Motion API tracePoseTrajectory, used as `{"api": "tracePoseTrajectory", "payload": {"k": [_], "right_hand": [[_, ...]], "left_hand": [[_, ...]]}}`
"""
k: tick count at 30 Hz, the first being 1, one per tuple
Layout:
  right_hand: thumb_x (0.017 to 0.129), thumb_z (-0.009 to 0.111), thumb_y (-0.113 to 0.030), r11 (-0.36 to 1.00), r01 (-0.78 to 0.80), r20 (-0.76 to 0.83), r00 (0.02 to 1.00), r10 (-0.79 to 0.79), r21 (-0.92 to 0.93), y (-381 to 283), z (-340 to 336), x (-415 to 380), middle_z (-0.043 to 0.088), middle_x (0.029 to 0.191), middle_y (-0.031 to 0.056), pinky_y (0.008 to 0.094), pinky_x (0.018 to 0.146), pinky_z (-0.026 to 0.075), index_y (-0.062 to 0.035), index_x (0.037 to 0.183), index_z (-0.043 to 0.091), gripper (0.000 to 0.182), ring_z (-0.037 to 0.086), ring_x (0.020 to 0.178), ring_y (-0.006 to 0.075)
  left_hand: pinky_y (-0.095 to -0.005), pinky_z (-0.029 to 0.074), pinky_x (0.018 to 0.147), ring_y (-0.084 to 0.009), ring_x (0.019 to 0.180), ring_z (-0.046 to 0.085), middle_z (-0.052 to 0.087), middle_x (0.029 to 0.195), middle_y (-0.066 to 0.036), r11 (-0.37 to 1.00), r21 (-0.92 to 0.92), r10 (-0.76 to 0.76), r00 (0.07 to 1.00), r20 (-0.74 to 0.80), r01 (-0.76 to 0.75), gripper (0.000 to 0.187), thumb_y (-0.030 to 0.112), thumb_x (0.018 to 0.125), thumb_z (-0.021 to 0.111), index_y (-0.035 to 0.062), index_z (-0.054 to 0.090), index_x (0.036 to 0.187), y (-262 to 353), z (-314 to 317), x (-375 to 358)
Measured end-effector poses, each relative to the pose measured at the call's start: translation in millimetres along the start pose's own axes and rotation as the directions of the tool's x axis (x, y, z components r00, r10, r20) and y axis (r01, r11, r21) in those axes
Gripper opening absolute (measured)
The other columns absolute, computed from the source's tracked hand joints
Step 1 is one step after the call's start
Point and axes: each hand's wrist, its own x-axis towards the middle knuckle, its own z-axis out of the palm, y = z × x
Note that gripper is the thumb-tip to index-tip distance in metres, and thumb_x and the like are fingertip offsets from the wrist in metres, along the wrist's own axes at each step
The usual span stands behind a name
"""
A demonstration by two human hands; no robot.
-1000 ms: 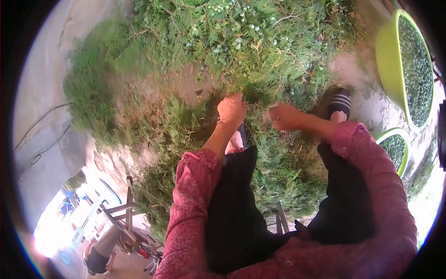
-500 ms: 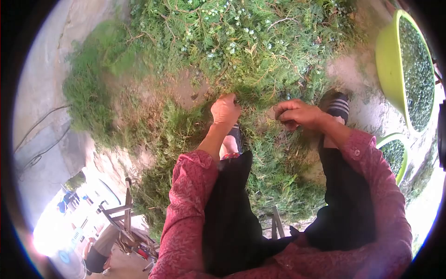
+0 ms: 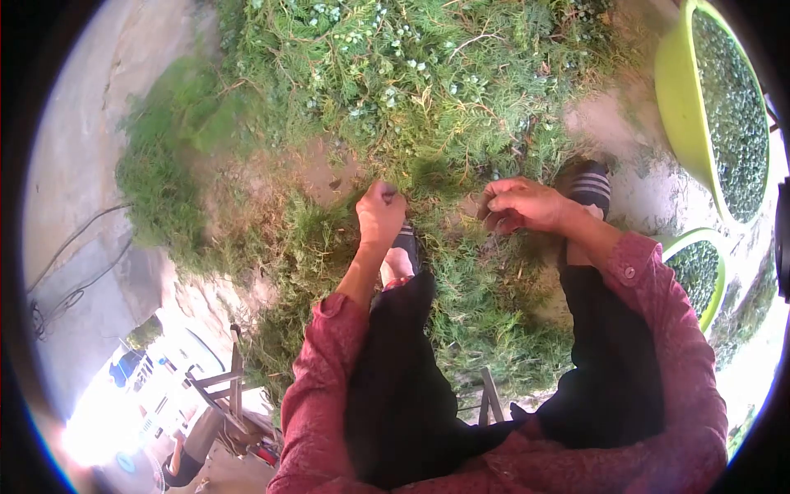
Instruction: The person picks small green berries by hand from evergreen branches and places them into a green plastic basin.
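A heap of green conifer sprigs (image 3: 428, 90) with small pale berries covers the ground in front of me. My left hand (image 3: 378, 216) is closed on a sprig at the heap's near edge, just above my left sandal (image 3: 403, 247). My right hand (image 3: 520, 206) is curled with its fingertips pinched together over the greenery, beside my striped right sandal (image 3: 588, 185); what it pinches is too small to make out. Both arms wear dark red patterned sleeves, and my legs are in black trousers.
A large lime-green basin (image 3: 687, 99) full of small green berries stands at the upper right. A smaller green basin (image 3: 699, 267) with berries sits below it. A bare concrete floor with a cable (image 3: 74, 247) lies left. A wooden stool frame (image 3: 226, 395) is at the lower left.
My left hand has drawn back and left along the heap's edge. My right hand has risen slightly and curled its fingers inward over the sprigs.
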Motion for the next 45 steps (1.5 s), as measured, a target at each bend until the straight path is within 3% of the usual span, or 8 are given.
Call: {"api": "tracePoseTrajectory", "payload": {"k": [3,6,10,16,25,38,41,45], "right_hand": [[0.085,0.053,-0.022,0.991,0.021,0.021,0.999,-0.024,0.135,1.9,4.5,5.2,0.058,0.09,0.0044,0.0259,0.062,0.05,-0.006,0.095,0.054,0.019,0.059,0.079,0.016],[0.085,0.053,-0.031,0.971,0.004,0.041,0.999,-0.014,0.241,5.9,5.6,9.5,0.058,0.091,0.0052,0.0268,0.064,0.05,-0.0058,0.096,0.054,0.028,0.06,0.08,0.0177],[0.084,0.053,-0.036,0.945,-0.047,0.046,0.998,0.034,0.325,4.3,10.9,14.8,0.059,0.091,0.0052,0.0274,0.065,0.05,-0.0052,0.097,0.054,0.033,0.06,0.081,0.0185],[0.084,0.052,-0.038,0.95,-0.047,0.058,0.998,0.03,0.31,3.1,20.2,23.8,0.058,0.095,0.009,0.0299,0.071,0.05,-0.0017,0.102,0.053,0.04,0.059,0.084,0.0213],[0.07,0.071,-0.031,0.985,0.012,-0.085,0.996,-0.026,-0.172,0.4,55.9,37.2,0.059,0.078,0.007,0.0258,0.062,0.048,-0.0025,0.088,0.059,0.036,0.058,0.069,0.0146],[0.075,0.065,-0.029,0.985,-0.064,0.005,0.998,0.066,-0.158,9.0,41.0,27.5,0.056,0.07,0.004,0.0231,0.058,0.046,-0.0018,0.084,0.058,0.029,0.056,0.064,0.0121],[0.073,0.062,-0.021,0.983,-0.062,0.03,0.997,0.069,-0.172,7.7,37.7,19.9,0.058,0.067,0.0067,0.0242,0.052,0.044,-0.0025,0.079,0.059,0.02,0.055,0.059,0.0129],[0.073,0.055,-0.015,0.851,-0.015,0.073,0.995,0.063,-0.525,-0.6,31.7,6.3,0.058,0.069,0.0063,0.0251,0.054,0.046,-0.0013,0.079,0.058,0.015,0.056,0.061,0.0126]], "left_hand": [[-0.025,0.047,0.057,-0.0115,0.061,0.058,0.06,0.066,-0.006,0.933,-0.307,-0.152,0.978,0.14,0.189,0.01,0.009,0.076,0.056,-0.001,0.055,0.078,27.0,-15.9,-20.8],[-0.0239,0.047,0.057,-0.0108,0.061,0.058,0.06,0.069,-0.005,0.777,-0.576,-0.095,0.952,0.29,0.253,0.007,0.007,0.079,0.053,-0.0001,0.055,0.079,44.0,-21.6,-36.0],[-0.0228,0.045,0.058,-0.0107,0.062,0.056,0.059,0.071,-0.005,0.695,-0.614,-0.1,0.896,0.433,0.375,0.005,0.004,0.078,0.054,0.0012,0.055,0.083,58.1,-23.2,-41.8],[-0.0211,0.044,0.061,-0.0069,0.067,0.052,0.059,0.076,-0.002,0.785,-0.539,-0.03,0.887,0.462,0.307,0.014,0.006,0.075,0.062,0.0,0.057,0.087,60.1,-25.5,-41.4],[-0.0217,0.044,0.061,-0.0056,0.069,0.052,0.059,0.075,-0.002,0.886,-0.461,0.155,0.907,0.391,0.047,0.016,0.004,0.071,0.065,-0.0006,0.058,0.085,43.5,-11.0,-54.1],[-0.0216,0.041,0.053,-0.0046,0.061,0.05,0.057,0.067,-0.001,0.958,-0.269,0.042,0.878,0.477,0.1,0.012,0.009,0.071,0.067,0.0006,0.06,0.074,63.4,-10.9,-57.1],[-0.0221,0.041,0.052,-0.005,0.061,0.049,0.056,0.065,-0.001,0.945,-0.326,0.169,0.846,0.505,0.005,0.01,0.008,0.071,0.067,0.0006,0.06,0.072,62.8,-3.1,-57.8],[-0.0222,0.041,0.052,-0.0061,0.06,0.05,0.056,0.064,-0.003,0.916,-0.401,0.27,0.748,0.606,-0.006,0.009,0.006,0.071,0.065,-0.0005,0.06,0.072,59.1,7.7,-60.1]]}}
